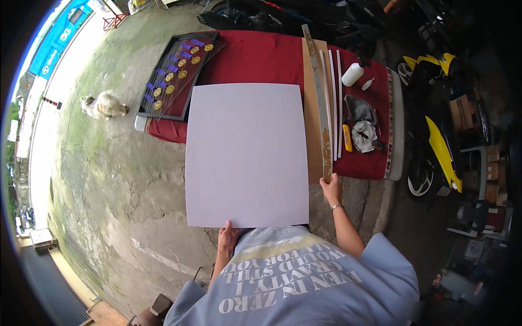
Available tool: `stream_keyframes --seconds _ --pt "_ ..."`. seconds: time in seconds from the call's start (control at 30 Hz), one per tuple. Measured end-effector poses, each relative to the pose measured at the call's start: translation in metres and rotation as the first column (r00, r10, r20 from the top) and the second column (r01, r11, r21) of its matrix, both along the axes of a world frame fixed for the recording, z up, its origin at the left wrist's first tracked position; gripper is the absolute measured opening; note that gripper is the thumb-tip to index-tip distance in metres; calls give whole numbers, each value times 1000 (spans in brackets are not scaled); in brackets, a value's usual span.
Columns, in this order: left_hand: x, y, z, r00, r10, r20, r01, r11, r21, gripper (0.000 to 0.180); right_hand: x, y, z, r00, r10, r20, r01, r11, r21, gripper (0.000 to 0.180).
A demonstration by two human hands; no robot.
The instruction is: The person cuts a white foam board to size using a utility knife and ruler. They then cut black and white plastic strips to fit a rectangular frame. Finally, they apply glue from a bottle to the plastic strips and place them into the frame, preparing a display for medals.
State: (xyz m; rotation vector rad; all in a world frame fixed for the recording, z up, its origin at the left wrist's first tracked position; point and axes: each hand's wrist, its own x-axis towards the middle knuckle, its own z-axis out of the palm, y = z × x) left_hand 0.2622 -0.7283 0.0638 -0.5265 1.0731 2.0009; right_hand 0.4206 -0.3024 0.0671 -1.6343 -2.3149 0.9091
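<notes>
A large white rectangular board (247, 155) lies partly on a table with a red cloth (255, 57), its near end jutting out toward my body. My left hand (228, 239) grips that near edge, thumb on top and fingers hidden beneath. On the right, my right hand (332, 191) is closed around the near end of a long, worn metal straightedge (321, 98). Under the straightedge is a brown board (314, 141), partly covered by the white one. Thin white strips (340, 108) run alongside.
At the far left of the table, a dark frame (142, 111) holds several gold medals with purple ribbons. A white bottle (353, 75), grey cloth (359, 110) and yellow-handled tool (347, 138) lie right. A dog (105, 105) is on the concrete; a yellow-and-black motorcycle (443, 155) stands right.
</notes>
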Motion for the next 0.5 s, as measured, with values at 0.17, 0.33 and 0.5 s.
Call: stream_keyframes --seconds 0.17,0.33,0.5 --pt "31 -52 4 998 56 -26 -56 998 14 19 -13 -12 -9 937 137 322 -194 969 152 47" --pt "39 -95 11 984 119 -132 -114 992 48 17 -50 -65 65 930 365 45 -367 919 146 55" --pt "17 -111 54 927 225 -300 -210 974 84 16 -58 -198 142 598 793 -118 -689 583 431 80"
